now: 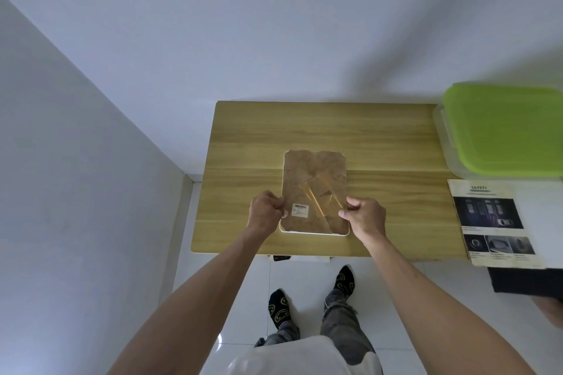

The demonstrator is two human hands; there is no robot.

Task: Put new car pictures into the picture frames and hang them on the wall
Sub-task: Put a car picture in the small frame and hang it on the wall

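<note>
Picture frame (315, 192) lies face down at the centre of the wooden table (380, 137), its brown backing board up, gripped at both side edges.

Both hands are curled nearly closed: the left hand (264, 211) pinches the frame's left edge beside the barcode sticker (300, 210), and the right hand (364, 215) pinches the right edge near the fold-out stand (320, 196). Judging from this, the step is freeing the backing, so it pays to work the fingertips evenly on both sides, lift the board straight rather than twisting, and keep the white rim flat on the table. Car brochure (493, 222) waits at the right of the frame, well apart from the hands, below a green-lidded box (505, 128).
</note>
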